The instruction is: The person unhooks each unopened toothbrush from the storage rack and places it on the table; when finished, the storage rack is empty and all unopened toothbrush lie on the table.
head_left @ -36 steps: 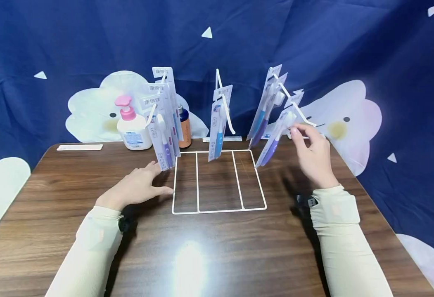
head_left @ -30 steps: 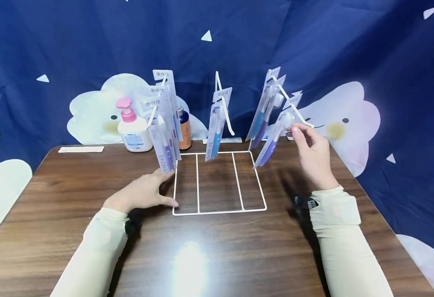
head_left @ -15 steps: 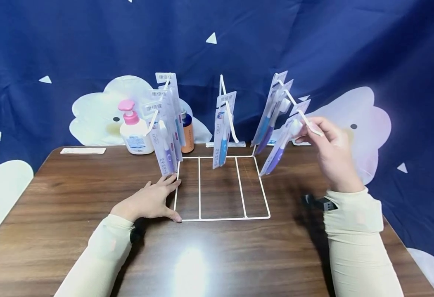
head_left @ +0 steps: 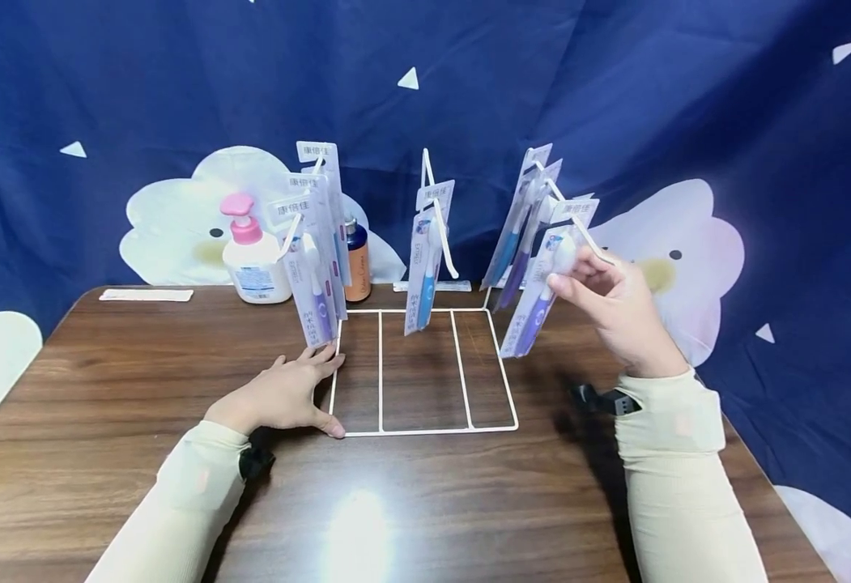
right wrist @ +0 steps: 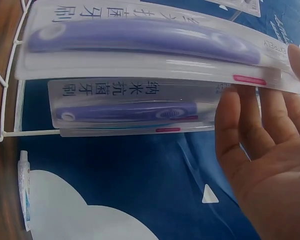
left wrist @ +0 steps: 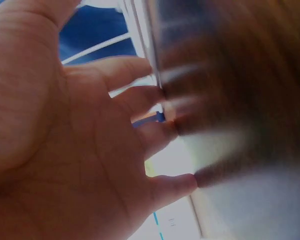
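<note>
Purple toothbrush in clear blister pack (head_left: 539, 304) hangs slanted on the right hook of the white wire rack (head_left: 425, 368), top end pinched by right hand (head_left: 618, 312) fingers; left hand (head_left: 279, 397) rests flat, fingers spread, on the brown wooden worktop (head_left: 104, 389).

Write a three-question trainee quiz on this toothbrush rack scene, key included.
1. True or false: the left hand lies flat on the table at the white wire rack.
2. Which hand pinches the purple toothbrush pack on the rack's right hook?
3. The pump bottle has a cap that is: A green, B pink, C black.

Key: 1 true; 2 the right hand; 3 B.
</note>
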